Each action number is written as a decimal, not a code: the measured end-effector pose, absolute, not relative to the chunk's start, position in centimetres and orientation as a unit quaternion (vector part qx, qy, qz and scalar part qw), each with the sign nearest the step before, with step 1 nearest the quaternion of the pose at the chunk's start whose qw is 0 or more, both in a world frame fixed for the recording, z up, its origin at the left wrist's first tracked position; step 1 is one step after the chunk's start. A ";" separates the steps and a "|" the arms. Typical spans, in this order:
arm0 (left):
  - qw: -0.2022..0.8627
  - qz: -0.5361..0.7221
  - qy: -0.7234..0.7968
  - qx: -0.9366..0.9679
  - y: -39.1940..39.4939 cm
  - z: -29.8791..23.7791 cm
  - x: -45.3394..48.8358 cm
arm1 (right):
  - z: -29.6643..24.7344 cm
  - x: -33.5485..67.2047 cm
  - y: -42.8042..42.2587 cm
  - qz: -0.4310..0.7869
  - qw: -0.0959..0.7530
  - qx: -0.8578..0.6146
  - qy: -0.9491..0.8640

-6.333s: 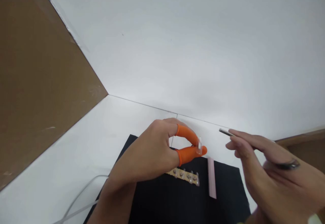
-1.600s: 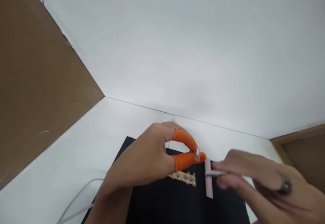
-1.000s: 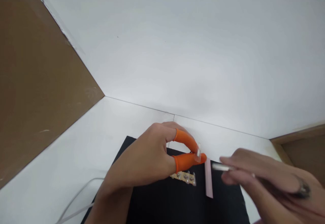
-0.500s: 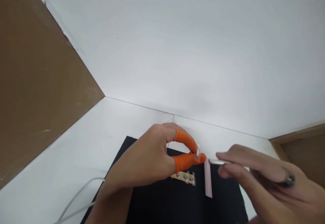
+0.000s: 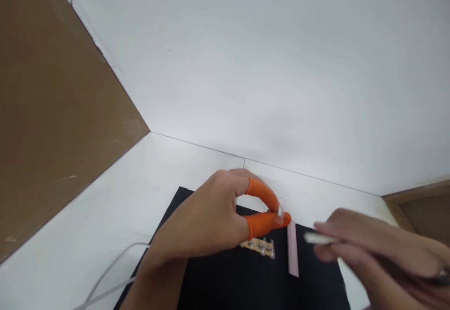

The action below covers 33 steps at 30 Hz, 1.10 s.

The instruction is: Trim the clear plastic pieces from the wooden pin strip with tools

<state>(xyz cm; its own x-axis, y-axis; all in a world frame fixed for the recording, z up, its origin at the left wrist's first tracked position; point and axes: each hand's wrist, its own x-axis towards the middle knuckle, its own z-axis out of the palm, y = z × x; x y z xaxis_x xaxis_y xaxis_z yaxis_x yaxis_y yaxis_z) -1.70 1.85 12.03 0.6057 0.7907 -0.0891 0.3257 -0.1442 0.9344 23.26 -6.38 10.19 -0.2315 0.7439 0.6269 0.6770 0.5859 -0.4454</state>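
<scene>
My left hand (image 5: 214, 223) wears orange finger cots on thumb and forefinger and pinches a small clear plastic piece (image 5: 279, 210) above a black mat (image 5: 228, 282). My right hand (image 5: 372, 254), blurred by motion, grips a thin silver tool (image 5: 316, 239) like tweezers, its tip pointing left a short way from the clear piece. On the mat below the left fingers lies a tan strip with several small clear studs (image 5: 262, 246). A pale pink stick (image 5: 293, 248) lies beside it.
A white table (image 5: 116, 216) carries the mat, with a white wall behind it. A brown board (image 5: 52, 113) stands at the left and a wooden edge (image 5: 415, 193) at the right. A white cable (image 5: 105, 279) curls at the lower left.
My right hand has drawn back to the right and slightly down with the silver tool, away from the clear piece. My left hand keeps its pinch in nearly the same place.
</scene>
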 end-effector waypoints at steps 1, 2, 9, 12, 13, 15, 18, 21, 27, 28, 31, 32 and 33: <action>0.527 0.220 0.385 0.725 1.9 12.1 -1.7 | 9.8 22.6 -6.2 0.002 0.485 -0.512 -0.709; 0.527 0.220 0.384 0.726 1.9 12.2 -1.7 | 9.4 21.8 -6.0 -0.011 0.557 -0.555 -0.618; 0.515 0.244 0.384 0.726 2.0 12.0 -1.5 | 10.3 19.3 -5.8 0.099 0.532 -0.522 -0.659; 0.514 0.255 0.384 0.723 1.9 11.9 -1.5 | 10.8 20.2 -6.1 0.161 0.443 -0.424 -0.773; 0.515 0.253 0.383 0.724 1.9 11.9 -1.5 | 10.7 20.3 -6.2 0.159 0.451 -0.430 -0.766; 0.515 0.247 0.381 0.727 1.9 11.9 -1.5 | 10.0 20.0 -6.0 0.115 0.504 -0.505 -0.691; 0.506 0.235 0.386 0.735 2.0 11.9 -1.5 | 8.6 19.3 -5.4 0.044 0.582 -0.626 -0.517; 0.506 0.227 0.387 0.736 2.0 11.9 -1.6 | 8.4 19.1 -5.2 0.036 0.594 -0.648 -0.475; 0.508 0.224 0.392 0.734 1.9 11.7 -1.7 | 10.9 20.9 -5.6 0.128 0.439 -0.435 -0.775; 0.507 0.222 0.392 0.734 1.9 11.7 -1.7 | 10.9 21.1 -5.7 0.121 0.439 -0.439 -0.774; 0.507 0.221 0.381 0.740 1.9 11.7 -1.6 | 10.0 20.9 -5.7 0.092 0.487 -0.511 -0.702; 0.506 0.220 0.378 0.743 2.0 11.8 -1.6 | 9.6 20.7 -5.7 0.082 0.512 -0.533 -0.669; 0.503 0.219 0.378 0.745 2.0 11.8 -1.6 | 9.4 20.6 -5.6 0.073 0.532 -0.547 -0.642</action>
